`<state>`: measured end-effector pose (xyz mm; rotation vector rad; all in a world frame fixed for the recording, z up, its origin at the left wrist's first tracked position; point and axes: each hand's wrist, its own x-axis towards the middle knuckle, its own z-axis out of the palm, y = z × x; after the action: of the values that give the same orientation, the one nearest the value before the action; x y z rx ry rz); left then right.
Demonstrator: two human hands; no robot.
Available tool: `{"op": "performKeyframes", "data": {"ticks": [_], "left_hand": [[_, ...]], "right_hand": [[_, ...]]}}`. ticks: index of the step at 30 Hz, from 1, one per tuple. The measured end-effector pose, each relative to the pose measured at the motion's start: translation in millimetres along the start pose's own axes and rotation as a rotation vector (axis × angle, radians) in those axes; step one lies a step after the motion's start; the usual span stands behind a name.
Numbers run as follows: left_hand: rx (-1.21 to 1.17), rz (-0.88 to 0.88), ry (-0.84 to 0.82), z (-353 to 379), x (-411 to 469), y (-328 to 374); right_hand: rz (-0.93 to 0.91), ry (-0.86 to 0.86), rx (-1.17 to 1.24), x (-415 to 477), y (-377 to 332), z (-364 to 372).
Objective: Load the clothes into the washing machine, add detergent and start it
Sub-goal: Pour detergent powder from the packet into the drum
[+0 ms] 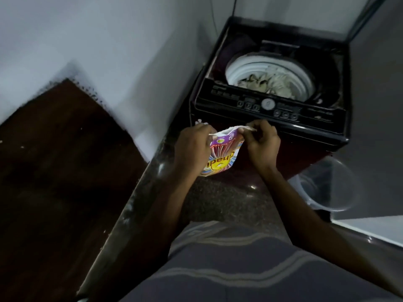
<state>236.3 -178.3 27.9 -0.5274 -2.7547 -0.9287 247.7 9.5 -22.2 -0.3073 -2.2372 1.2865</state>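
one crinkled purple-yellow plastic detergent packet (220, 153) gripped by left hand (193, 147), top edge pinched by right hand (262, 141); far: one black top-load washing machine (270, 110), lid up, pale crumpled clothes (268, 82) in drum.

Left hand (192, 147) grips detergent packet (220, 158) by its side; right hand (262, 140) pinches the packet's top corner. Both held just in front of washer (270, 118). Lid (305, 16) up. Pale clothes (270, 82) in drum (244, 68). Clear bucket (327, 186) on floor, right of washer.
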Motion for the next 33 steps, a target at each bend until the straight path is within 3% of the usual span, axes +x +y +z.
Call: {"op": "performKeyframes", "data": {"ticks": [5, 9, 15, 21, 29, 33], "left_hand": [[-0.036, 0.095, 0.024, 10, 5, 64], [-0.092, 0.151, 0.041, 20, 8, 106], [-0.115, 0.133, 0.067, 36, 13, 134], [-0.296, 0.064, 0.054, 47, 39, 155], [-0.745, -0.06, 0.081, 72, 89, 179], [-0.964, -0.235, -0.074, 101, 105, 186]], "right_hand": [[0.202, -0.106, 0.399, -7, 20, -70], [0.217, -0.175, 0.438, -14, 31, -115], [0.219, -0.079, 0.456, -8, 30, -159], [0.141, 0.056, 0.393, 20, 13, -187], [0.09, 0.234, 0.301, 65, 10, -208], [0.111, 0.326, 0.313, 88, 15, -216]]}}
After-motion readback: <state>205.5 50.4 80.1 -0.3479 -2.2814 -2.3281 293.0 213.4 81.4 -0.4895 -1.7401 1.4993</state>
